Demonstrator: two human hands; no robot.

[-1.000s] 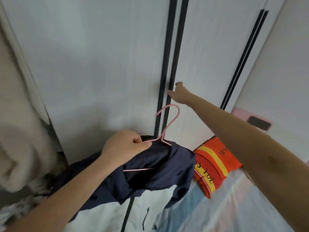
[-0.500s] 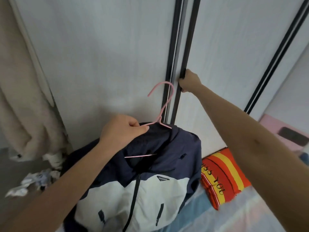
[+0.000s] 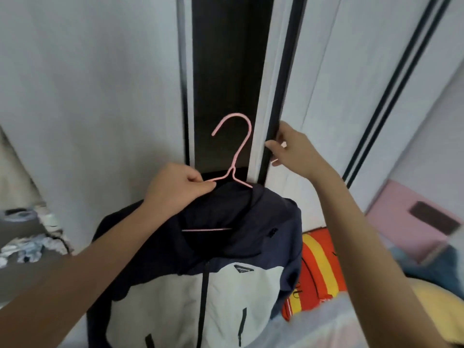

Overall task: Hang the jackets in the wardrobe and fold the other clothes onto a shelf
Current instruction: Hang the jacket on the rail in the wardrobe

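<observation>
Pinching the hanger in a closed grip, the left hand is holding the jacket before the wardrobe gap. The right hand, curled round the door edge beside that gap, is pulling open what was shut, clearing the way for hanging. The hook is pointing up, the jacket trailing lengthwise downward.

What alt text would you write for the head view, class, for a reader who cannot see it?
A person's left hand holds a pink hanger carrying a navy and white jacket, while the right hand grips the edge of a white wardrobe door, open on a dark gap. A striped orange cushion lies lower right.
</observation>
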